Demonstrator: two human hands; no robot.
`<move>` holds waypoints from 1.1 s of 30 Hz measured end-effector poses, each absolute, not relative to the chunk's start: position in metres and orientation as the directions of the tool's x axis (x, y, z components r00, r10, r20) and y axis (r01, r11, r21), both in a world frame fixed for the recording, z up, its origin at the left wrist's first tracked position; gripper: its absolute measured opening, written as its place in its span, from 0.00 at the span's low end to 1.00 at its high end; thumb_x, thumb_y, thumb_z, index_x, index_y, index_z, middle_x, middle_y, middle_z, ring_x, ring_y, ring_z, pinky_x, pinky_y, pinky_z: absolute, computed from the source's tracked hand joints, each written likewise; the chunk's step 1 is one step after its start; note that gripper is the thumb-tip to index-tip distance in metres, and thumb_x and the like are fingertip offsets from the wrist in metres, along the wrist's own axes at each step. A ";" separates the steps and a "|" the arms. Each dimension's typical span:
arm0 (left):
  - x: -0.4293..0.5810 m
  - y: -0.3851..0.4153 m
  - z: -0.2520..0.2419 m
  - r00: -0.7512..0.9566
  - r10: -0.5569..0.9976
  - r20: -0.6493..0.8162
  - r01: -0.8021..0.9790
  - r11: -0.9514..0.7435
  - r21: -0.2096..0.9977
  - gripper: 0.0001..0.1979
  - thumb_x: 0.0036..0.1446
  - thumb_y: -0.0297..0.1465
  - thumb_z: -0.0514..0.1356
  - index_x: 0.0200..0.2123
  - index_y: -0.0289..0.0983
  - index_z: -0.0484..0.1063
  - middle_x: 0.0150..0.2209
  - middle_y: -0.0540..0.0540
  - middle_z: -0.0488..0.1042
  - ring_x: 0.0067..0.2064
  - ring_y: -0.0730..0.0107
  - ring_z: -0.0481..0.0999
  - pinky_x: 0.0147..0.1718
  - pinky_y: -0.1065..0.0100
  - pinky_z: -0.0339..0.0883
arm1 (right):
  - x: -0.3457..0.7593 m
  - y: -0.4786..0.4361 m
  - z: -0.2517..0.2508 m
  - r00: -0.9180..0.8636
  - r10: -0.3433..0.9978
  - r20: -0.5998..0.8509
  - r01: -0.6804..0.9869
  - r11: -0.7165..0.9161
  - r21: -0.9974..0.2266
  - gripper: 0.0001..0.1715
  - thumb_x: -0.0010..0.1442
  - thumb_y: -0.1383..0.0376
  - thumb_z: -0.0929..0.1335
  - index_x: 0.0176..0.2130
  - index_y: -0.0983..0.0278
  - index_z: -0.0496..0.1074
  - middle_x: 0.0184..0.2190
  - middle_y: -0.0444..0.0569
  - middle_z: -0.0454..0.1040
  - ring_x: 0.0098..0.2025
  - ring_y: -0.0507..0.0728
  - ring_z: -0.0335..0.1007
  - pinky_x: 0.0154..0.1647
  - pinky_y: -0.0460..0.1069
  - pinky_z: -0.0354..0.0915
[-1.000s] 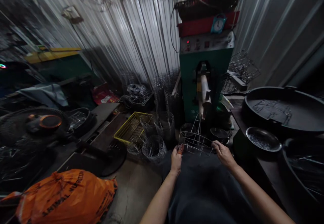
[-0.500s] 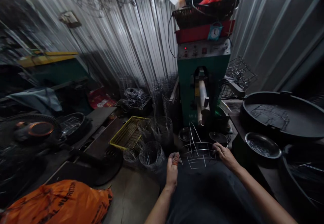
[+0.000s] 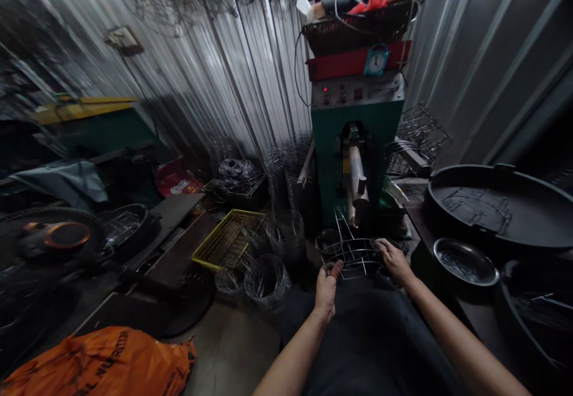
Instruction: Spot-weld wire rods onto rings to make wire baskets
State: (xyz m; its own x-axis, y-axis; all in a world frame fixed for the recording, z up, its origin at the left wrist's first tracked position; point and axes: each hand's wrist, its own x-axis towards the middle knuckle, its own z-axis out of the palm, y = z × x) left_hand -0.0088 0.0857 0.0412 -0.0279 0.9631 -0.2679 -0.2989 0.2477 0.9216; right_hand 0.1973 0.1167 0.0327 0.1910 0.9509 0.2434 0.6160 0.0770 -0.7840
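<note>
A curved wire rack with thin shiny bars hangs above my lap, in front of the machine. My left hand grips its near left part, the thumb and fingers closed on the wire; a finger has an orange-brown band or mark. My right hand pinches the rack's right end. Two long prongs of the rack point up and away. Beyond it stands a green machine, probably a spot welder, with thick metal arms over the rack's far side. A gap shows between arms and rack.
Left are round wire baskets, a yellow wire basket and an orange bag. To my right lie a large black pan with wire parts and a metal bowl holding small pieces. A fan stands far left.
My left hand has shifted right and slightly up, further along the rack. The rack and my right hand are a little higher, and the rack looks tilted flatter.
</note>
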 end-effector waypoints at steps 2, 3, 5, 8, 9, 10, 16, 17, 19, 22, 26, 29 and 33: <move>0.000 0.090 0.038 -0.030 0.963 -0.266 -0.309 0.244 0.919 0.20 0.38 0.44 0.63 0.30 0.34 0.69 0.30 0.47 0.72 0.38 0.66 0.68 0.42 0.68 0.55 | 0.202 0.122 0.032 0.209 0.947 0.245 0.616 0.067 -0.785 0.22 0.52 0.50 0.56 0.31 0.62 0.67 0.26 0.47 0.71 0.29 0.55 0.66 0.31 0.46 0.61; 0.003 0.092 0.037 -0.028 0.964 -0.264 -0.307 0.243 0.920 0.20 0.38 0.44 0.63 0.29 0.34 0.69 0.29 0.47 0.72 0.37 0.67 0.68 0.41 0.68 0.56 | 0.204 0.125 0.032 0.216 0.946 0.241 0.619 0.058 -0.783 0.22 0.52 0.49 0.56 0.32 0.62 0.67 0.26 0.47 0.71 0.29 0.55 0.66 0.31 0.46 0.61; 0.009 0.096 0.035 -0.025 0.965 -0.262 -0.303 0.242 0.922 0.19 0.39 0.44 0.62 0.29 0.34 0.70 0.29 0.48 0.72 0.37 0.67 0.68 0.40 0.68 0.56 | 0.208 0.129 0.030 0.223 0.947 0.232 0.628 0.042 -0.777 0.22 0.52 0.50 0.56 0.31 0.62 0.67 0.26 0.47 0.70 0.28 0.55 0.66 0.31 0.47 0.61; 0.014 0.102 0.034 -0.025 0.967 -0.254 -0.315 0.233 0.920 0.21 0.40 0.44 0.62 0.31 0.33 0.71 0.32 0.46 0.73 0.39 0.66 0.68 0.42 0.67 0.56 | 0.212 0.134 0.029 0.238 0.946 0.218 0.626 0.022 -0.780 0.22 0.51 0.50 0.56 0.31 0.62 0.67 0.26 0.47 0.70 0.28 0.55 0.65 0.31 0.46 0.60; 0.015 0.105 0.034 -0.027 0.970 -0.242 -0.317 0.222 0.922 0.21 0.40 0.44 0.62 0.32 0.33 0.71 0.33 0.45 0.74 0.40 0.65 0.68 0.43 0.67 0.55 | 0.212 0.136 0.029 0.249 0.945 0.214 0.621 0.014 -0.784 0.22 0.51 0.50 0.56 0.31 0.62 0.67 0.26 0.47 0.70 0.28 0.55 0.65 0.31 0.46 0.60; 0.016 0.107 0.034 -0.032 0.973 -0.228 -0.317 0.207 0.926 0.21 0.39 0.44 0.62 0.33 0.32 0.71 0.33 0.44 0.74 0.41 0.64 0.68 0.43 0.66 0.55 | 0.213 0.137 0.029 0.259 0.943 0.208 0.616 0.005 -0.788 0.22 0.51 0.50 0.56 0.32 0.62 0.67 0.26 0.48 0.70 0.28 0.55 0.65 0.30 0.46 0.60; 0.022 0.118 0.030 -0.047 0.971 -0.233 -0.352 0.202 0.914 0.21 0.38 0.43 0.63 0.32 0.32 0.72 0.35 0.42 0.74 0.42 0.63 0.69 0.45 0.65 0.55 | 0.216 0.148 0.029 0.282 0.943 0.179 0.611 -0.033 -0.791 0.21 0.51 0.51 0.57 0.31 0.62 0.67 0.27 0.48 0.71 0.29 0.55 0.66 0.30 0.47 0.59; 0.023 0.119 0.030 -0.048 0.969 -0.243 -0.364 0.209 0.908 0.21 0.37 0.43 0.64 0.31 0.32 0.72 0.35 0.42 0.75 0.41 0.63 0.69 0.44 0.65 0.56 | 0.216 0.149 0.029 0.284 0.942 0.180 0.612 -0.033 -0.790 0.21 0.51 0.51 0.57 0.31 0.62 0.67 0.27 0.48 0.71 0.29 0.56 0.66 0.30 0.47 0.59; 0.024 0.121 0.030 -0.039 0.964 -0.263 -0.392 0.227 0.892 0.21 0.37 0.42 0.64 0.31 0.32 0.72 0.34 0.42 0.75 0.41 0.64 0.70 0.44 0.66 0.57 | 0.217 0.152 0.028 0.288 0.941 0.179 0.613 -0.037 -0.789 0.20 0.51 0.51 0.57 0.31 0.62 0.67 0.27 0.49 0.71 0.29 0.56 0.66 0.31 0.47 0.59; 0.024 0.122 0.033 -0.003 0.956 -0.293 -0.416 0.265 0.870 0.21 0.37 0.42 0.64 0.32 0.32 0.72 0.34 0.43 0.75 0.40 0.65 0.70 0.42 0.67 0.58 | 0.218 0.155 0.024 0.294 0.941 0.168 0.615 -0.052 -0.787 0.21 0.51 0.51 0.57 0.32 0.62 0.68 0.26 0.48 0.71 0.28 0.55 0.66 0.30 0.46 0.59; 0.021 0.123 0.037 -0.017 0.953 -0.301 -0.379 0.272 0.885 0.21 0.36 0.42 0.65 0.31 0.33 0.72 0.32 0.44 0.75 0.39 0.65 0.71 0.41 0.67 0.58 | 0.217 0.159 0.015 0.283 0.948 0.145 0.583 -0.050 -0.811 0.22 0.52 0.51 0.56 0.32 0.62 0.68 0.25 0.47 0.71 0.28 0.55 0.66 0.29 0.46 0.59; 0.019 0.125 0.038 0.029 0.947 -0.321 -0.366 0.309 0.878 0.22 0.36 0.44 0.64 0.30 0.32 0.72 0.31 0.43 0.75 0.38 0.63 0.71 0.40 0.66 0.59 | 0.217 0.161 0.008 0.301 0.940 0.162 0.578 -0.045 -0.815 0.24 0.52 0.49 0.56 0.33 0.63 0.68 0.27 0.48 0.71 0.29 0.55 0.66 0.30 0.47 0.60; 0.017 0.127 0.040 0.063 0.949 -0.309 -0.366 0.310 0.877 0.22 0.37 0.43 0.64 0.32 0.32 0.72 0.36 0.41 0.75 0.41 0.62 0.71 0.43 0.65 0.59 | 0.216 0.163 0.007 0.319 0.929 0.189 0.586 -0.037 -0.809 0.27 0.51 0.47 0.56 0.33 0.63 0.69 0.28 0.50 0.72 0.31 0.57 0.67 0.31 0.48 0.60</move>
State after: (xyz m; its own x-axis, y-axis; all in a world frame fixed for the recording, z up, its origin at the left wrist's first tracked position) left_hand 0.0168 0.1271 0.0400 0.0634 0.9491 -0.3086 -0.3664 0.3097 0.8774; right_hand 0.2160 0.1632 0.0075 0.3192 0.9286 0.1890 0.5863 -0.0369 -0.8092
